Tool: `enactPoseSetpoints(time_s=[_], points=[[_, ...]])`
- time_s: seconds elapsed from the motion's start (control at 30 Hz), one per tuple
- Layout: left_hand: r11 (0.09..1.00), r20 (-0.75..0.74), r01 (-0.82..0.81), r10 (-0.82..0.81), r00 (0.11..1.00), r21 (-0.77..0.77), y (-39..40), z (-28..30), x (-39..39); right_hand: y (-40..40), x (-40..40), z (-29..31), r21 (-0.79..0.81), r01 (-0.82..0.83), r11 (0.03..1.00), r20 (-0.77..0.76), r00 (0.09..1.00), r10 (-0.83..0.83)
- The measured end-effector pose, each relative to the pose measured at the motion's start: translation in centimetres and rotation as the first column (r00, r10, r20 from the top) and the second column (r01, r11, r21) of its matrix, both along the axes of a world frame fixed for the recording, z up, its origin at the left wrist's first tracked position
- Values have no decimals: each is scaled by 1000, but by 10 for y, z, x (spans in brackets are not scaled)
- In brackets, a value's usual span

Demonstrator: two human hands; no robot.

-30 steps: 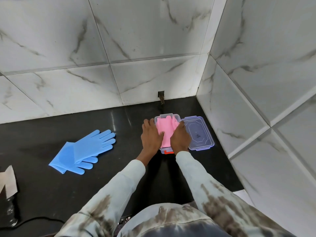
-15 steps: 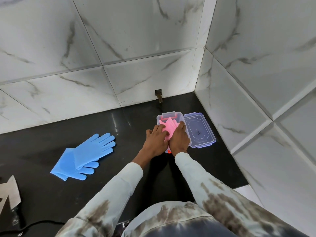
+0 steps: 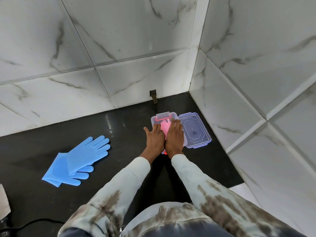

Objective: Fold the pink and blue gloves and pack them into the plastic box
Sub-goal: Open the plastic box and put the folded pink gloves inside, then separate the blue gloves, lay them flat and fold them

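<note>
Head view: two hands press pink gloves into a plastic box on a dark desk.

Left hand (image 3: 154, 138) and right hand (image 3: 174, 137), fingers straight, flatten the pink gloves (image 3: 165, 128) inside the plastic box (image 3: 154, 120), deeper than a moment ago. Likely next: fold the blue gloves (image 3: 78, 157), well left of the hands; the lid (image 3: 196, 130) lies just right.

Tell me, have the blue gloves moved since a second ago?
No. The blue gloves lie in the same spot on the black counter, equally far left of the plastic box; only the camera shifted.
</note>
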State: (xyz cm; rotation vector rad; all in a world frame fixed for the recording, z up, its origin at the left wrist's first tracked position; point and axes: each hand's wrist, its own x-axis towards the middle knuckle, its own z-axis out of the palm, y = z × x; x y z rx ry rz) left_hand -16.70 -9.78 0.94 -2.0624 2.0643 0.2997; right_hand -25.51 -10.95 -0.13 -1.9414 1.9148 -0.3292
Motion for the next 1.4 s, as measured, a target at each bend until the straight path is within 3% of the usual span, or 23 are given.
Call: enactPoseSetpoints(time_s=[0.07, 0.2, 0.53, 0.7, 0.83, 0.97, 1.03, 1.13, 1.4], points=[[1000, -14, 20, -20, 1000, -2, 0, 0, 5, -3, -2, 2, -36, -66, 997, -90, 994, 63], [999, -39, 51, -51, 998, -13, 1, 0, 17, -4, -4, -3, 76, -116, 990, 47, 993, 112], [998, 11, 33, -34, 999, 60, -3, 4, 15, -11, 0, -10, 225, -110, 968, -45, 991, 123], [999, -14, 11, -10, 1000, 52, -5, 6, 11, -15, 3, -8, 218, -122, 968, -34, 991, 133], [1000, -186, 6, -5, 983, 4, 0, 6, 25, -14, 6, -6, 56, -88, 995, -41, 995, 91], [967, -456, -157, 50, 888, -199, 26, 6, 54, -9, 28, 1, -16, -122, 992, 73, 990, 123], [926, -502, -258, 89, 860, -277, 41, 3, 74, -7, 49, 9, -119, -119, 986, 174, 975, 138], [874, -512, -395, 211, 833, -283, 68, -1, 108, 7, 88, 20, -164, -211, 964, 240, 939, 247], [728, -390, -649, 543, 743, -223, 150, -9, 210, 63, 170, 4, -81, -516, 853, 181, 833, 522]])
